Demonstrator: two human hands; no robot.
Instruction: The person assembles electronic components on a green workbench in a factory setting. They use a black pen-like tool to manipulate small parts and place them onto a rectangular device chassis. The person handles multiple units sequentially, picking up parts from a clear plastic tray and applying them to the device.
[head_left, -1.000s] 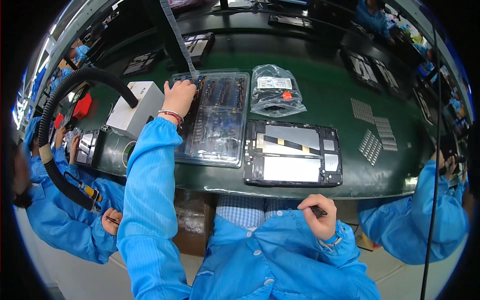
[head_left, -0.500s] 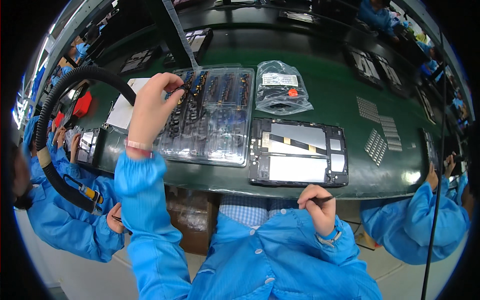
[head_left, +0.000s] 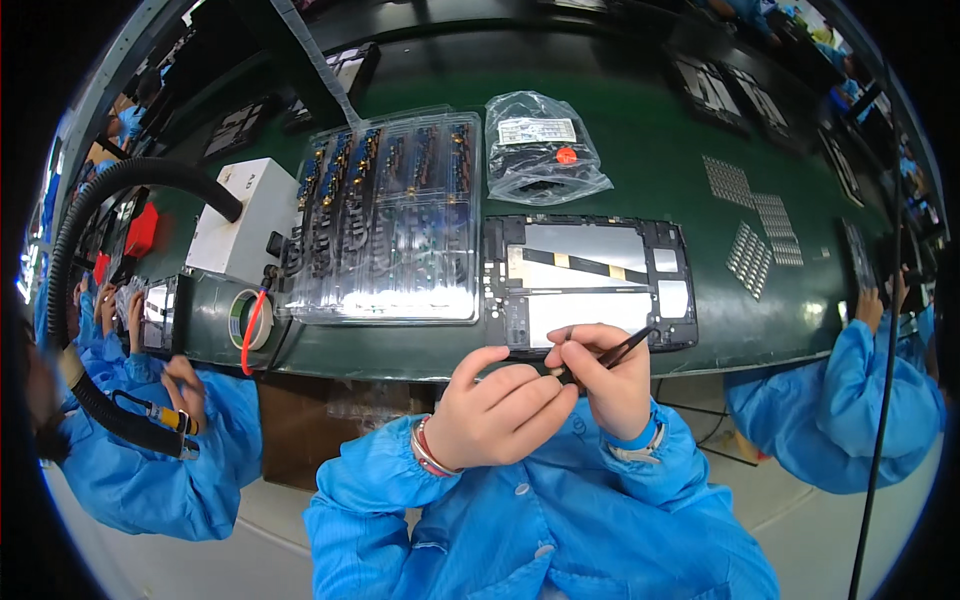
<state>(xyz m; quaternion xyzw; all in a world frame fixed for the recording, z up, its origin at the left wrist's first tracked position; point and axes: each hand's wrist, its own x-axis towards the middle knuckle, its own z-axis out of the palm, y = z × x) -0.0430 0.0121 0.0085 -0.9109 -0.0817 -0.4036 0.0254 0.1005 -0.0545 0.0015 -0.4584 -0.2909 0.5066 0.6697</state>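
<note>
My left hand (head_left: 500, 412) and my right hand (head_left: 615, 390) meet in front of the bench edge, fingertips almost touching. Black tweezers (head_left: 628, 346) lie across the right hand's closed fingers, pointing up and right. The left fingers pinch together at a small dark piece, mostly hidden by the hands, whose kind I cannot make out. Just beyond lies an opened tablet body (head_left: 590, 310) with silver panels and a black strip with tan patches. Left of it stands a clear plastic tray (head_left: 440, 308) of small circuit parts in rows.
Behind the tablet body sits a clear plastic bag (head_left: 545, 180) with a red sticker. Sheets of small silver pieces (head_left: 750, 258) lie to the right. On the left are a white box (head_left: 240, 225) with a black hose, a tape roll (head_left: 245, 320) and a red cable. Co-workers sit on both sides.
My left hand has come from the tray, back and right, to my right hand. The right hand with the tweezers has risen slightly and moved left. The view has shifted a little.
</note>
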